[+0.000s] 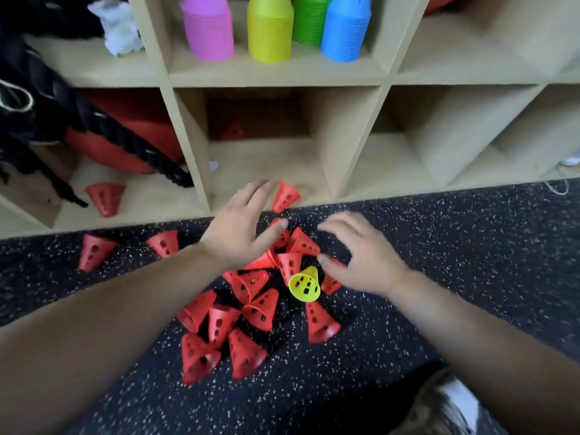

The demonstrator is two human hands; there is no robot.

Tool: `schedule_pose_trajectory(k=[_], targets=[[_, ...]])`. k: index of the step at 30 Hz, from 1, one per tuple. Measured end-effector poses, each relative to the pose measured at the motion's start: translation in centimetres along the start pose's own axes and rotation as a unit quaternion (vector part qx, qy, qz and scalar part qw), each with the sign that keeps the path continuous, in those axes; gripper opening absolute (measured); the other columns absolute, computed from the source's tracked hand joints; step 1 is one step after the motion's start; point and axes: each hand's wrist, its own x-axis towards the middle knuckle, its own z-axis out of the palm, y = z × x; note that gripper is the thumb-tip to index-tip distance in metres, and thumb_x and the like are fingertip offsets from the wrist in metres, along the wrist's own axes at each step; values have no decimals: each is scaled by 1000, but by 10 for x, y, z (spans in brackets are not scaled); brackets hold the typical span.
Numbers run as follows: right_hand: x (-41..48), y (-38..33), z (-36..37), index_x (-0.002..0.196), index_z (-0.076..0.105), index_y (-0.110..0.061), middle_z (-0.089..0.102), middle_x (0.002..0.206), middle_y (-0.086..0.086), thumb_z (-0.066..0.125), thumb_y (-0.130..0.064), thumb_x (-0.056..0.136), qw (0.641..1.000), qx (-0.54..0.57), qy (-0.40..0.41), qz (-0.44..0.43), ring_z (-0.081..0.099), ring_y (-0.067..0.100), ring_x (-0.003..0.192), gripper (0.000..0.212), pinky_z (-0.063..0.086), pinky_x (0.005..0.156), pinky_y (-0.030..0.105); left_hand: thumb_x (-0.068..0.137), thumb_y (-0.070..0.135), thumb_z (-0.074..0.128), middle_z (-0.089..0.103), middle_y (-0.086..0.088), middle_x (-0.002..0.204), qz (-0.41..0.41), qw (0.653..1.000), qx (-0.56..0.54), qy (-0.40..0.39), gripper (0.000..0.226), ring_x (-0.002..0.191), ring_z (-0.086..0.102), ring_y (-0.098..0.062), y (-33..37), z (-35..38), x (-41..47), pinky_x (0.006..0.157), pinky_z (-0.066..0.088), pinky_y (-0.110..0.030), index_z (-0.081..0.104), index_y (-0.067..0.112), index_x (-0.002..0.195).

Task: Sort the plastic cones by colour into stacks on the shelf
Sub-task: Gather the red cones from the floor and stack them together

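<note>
Left hand [243,229]: stretched forward, palm down, fingers spread apart, nothing gripped.
Right hand [361,255]: held palm down, fingers loosely apart, nothing gripped.
Red cones [257,309]: heaped on the floor [408,221] beneath both hands.
Yellow cone [304,285]: laid on its side in the heap, beside the right thumb.
Stacks [270,29]: stood in an upper shelf [276,80] compartment.

A single wide-angle view, worn on the person's head, looks forward and steeply down, close above the speckled floor [423,252]. The shelf [276,80] fills the upper half, its lines splayed by the lens, its front edge crossing at mid-height. The left forearm [110,302] and right forearm [470,334] enter from the lower corners toward the centre, where the red cones [251,309] lie near the camera, just before that front edge
</note>
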Motion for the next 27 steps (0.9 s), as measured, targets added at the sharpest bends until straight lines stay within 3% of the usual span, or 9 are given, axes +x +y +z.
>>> schedule_pose_trajectory(k=[3, 6, 9, 12, 15, 20, 23, 25, 27], targets=[[-23, 0, 52, 130, 56, -21, 51, 125, -5, 62, -46, 88, 991, -54, -122, 12, 44, 14, 116, 49, 46, 101, 36, 95, 56, 43, 40, -7, 153, -58, 997, -14, -50, 73, 139, 38, -23, -10, 36, -38, 116, 27, -31, 33, 14, 154], [-36, 0, 89, 129, 57, -20, 52, 128, -3, 58, -41, 95, 983, -54, -145, 97, 44, 18, 120, 40, 46, 98, 38, 92, 62, 37, 39, -4, 154, -94, 992, -23, -83, 76, 141, 37, -22, -18, 62, -66, 119, 29, -37, 31, 17, 154], [-37, 2, 110, 124, 57, -20, 54, 125, -2, 60, -35, 95, 976, -31, -95, 192, 48, 20, 120, 32, 50, 88, 35, 98, 51, 49, 39, 0, 154, -135, 988, -56, -53, 67, 142, 28, -13, -16, 66, -77, 112, 23, -24, 31, 20, 154], [-31, 3, 119, 116, 57, -19, 61, 113, -2, 60, -23, 95, 968, 13, -28, 249, 58, 21, 106, 22, 44, 74, 30, 98, 47, 51, 38, 1, 155, -167, 983, -71, -34, 66, 145, 27, -15, -18, 65, -80, 111, 24, -25, 27, 23, 156], [-27, 4, 118, 119, 61, -16, 63, 103, -1, 60, -12, 91, 959, 59, 10, 276, 62, 19, 92, 28, 47, 74, 29, 97, 45, 54, 40, 4, 151, -174, 981, -78, -21, 67, 140, 36, -13, -21, 62, -75, 110, 29, -26, 28, 23, 155], [-4, -8, 89, 91, 72, -11, 50, 77, -8, 71, 2, 75, 960, 113, 190, 172, 49, 8, 63, 21, 46, 60, 20, 98, 47, 52, 50, 7, 145, -172, 978, -115, -3, 58, 134, 46, -9, -23, 55, -58, 107, 36, -23, 43, 21, 148], [21, -31, 56, 91, 74, -8, 54, 79, -3, 70, 4, 79, 949, 152, 260, 99, 55, 12, 64, 18, 50, 57, 26, 99, 47, 53, 72, 9, 110, -261, 927, -269, 22, 35, 107, 66, -10, -13, 45, -37, 93, 49, -22, 66, 22, 121], [33, -45, 36, 96, 75, -6, 61, 84, 0, 70, 4, 81, 948, 151, 278, 41, 59, 14, 65, 18, 52, 59, 28, 101, 47, 50, 77, 5, 96, -315, 845, -431, 18, 33, 97, 72, -15, -2, 30, -21, 90, 56, -31, 72, 23, 105], [39, -56, 19, 97, 76, -4, 65, 89, 4, 72, 3, 83, 947, 138, 290, -9, 62, 15, 66, 16, 54, 62, 28, 101, 47, 50, 78, -3, 99, -333, 777, -535, 3, 39, 98, 73, -21, 7, 11, -8, 91, 57, -41, 74, 16, 103]])
